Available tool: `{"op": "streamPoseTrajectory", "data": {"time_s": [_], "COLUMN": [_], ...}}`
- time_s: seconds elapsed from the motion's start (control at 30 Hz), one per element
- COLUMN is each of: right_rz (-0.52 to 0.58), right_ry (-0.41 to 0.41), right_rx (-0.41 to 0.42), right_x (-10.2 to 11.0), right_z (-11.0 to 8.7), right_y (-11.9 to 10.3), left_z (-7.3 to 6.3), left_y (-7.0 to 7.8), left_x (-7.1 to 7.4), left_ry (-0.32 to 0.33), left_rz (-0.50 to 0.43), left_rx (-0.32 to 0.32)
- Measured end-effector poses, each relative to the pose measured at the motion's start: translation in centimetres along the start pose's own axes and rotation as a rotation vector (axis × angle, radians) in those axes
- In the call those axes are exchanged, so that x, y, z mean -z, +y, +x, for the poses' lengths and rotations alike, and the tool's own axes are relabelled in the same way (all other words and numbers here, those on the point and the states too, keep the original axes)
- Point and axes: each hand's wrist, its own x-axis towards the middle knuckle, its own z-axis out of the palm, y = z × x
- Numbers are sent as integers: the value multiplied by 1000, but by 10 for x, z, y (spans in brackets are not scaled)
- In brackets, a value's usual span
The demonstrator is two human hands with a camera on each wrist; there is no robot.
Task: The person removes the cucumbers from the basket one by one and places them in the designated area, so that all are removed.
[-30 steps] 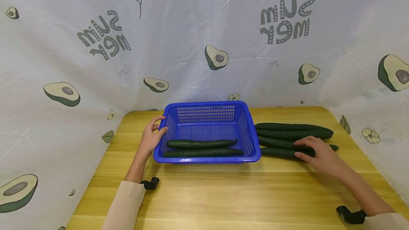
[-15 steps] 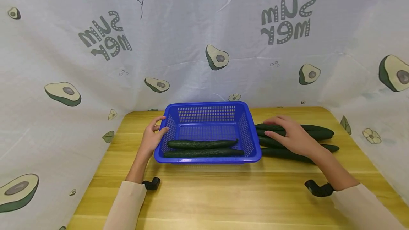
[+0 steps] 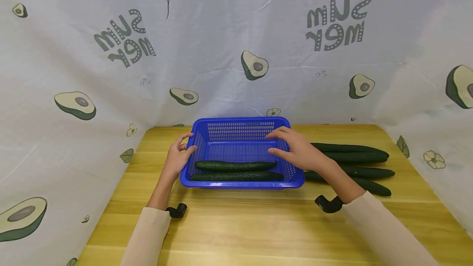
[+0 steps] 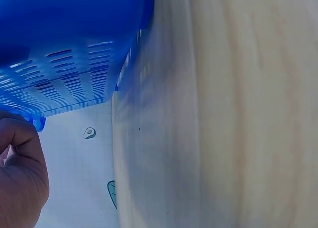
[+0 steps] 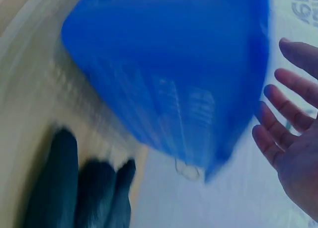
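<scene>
A blue plastic basket [image 3: 242,184] with slotted walls sits on the wooden table. Two dark green cucumbers [image 3: 234,166] lie side by side along its near side. At the basket's left rim, my left hand [image 3: 175,160] grips the edge between thumb and fingers; the left wrist view shows that hand [image 4: 22,173] curled beside the slotted wall. My right hand [image 3: 301,151] is over the basket's right side, fingers spread and nothing in them. In the right wrist view its fingers [image 5: 287,101] are apart, next to the blurred basket rim.
Several more cucumbers [image 3: 354,157] lie on the table right of the basket, partly hidden by the right forearm. Bare wood table [image 3: 244,225] extends in front of the basket. A white curtain [image 3: 221,32] printed with avocados hangs behind and at both sides.
My right hand has moved left from above the loose cucumbers to over the basket's right side, holding nothing. The left hand and the basket stay in place; the head view shifts slightly.
</scene>
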Motion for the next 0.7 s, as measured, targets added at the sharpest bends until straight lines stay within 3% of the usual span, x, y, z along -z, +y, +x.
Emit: {"op": "streamPoseTrajectory", "data": {"time_s": [0.3,0.53,0.7], "right_rz": [63,36,45], "right_ry": [-114,-191,-254], "right_rx": [51,60,47], "right_x": [-38,-54,-66], "right_z": [35,53,60], "right_y": [-12,-25,-23], "left_z": [2,2,17], "left_y": [0,1,-23], "left_x": [-1,-1,1], "left_ry": [13,21,45], "left_rz": [-5,-14,-26], "left_rx": [-8,-15,-47]}}
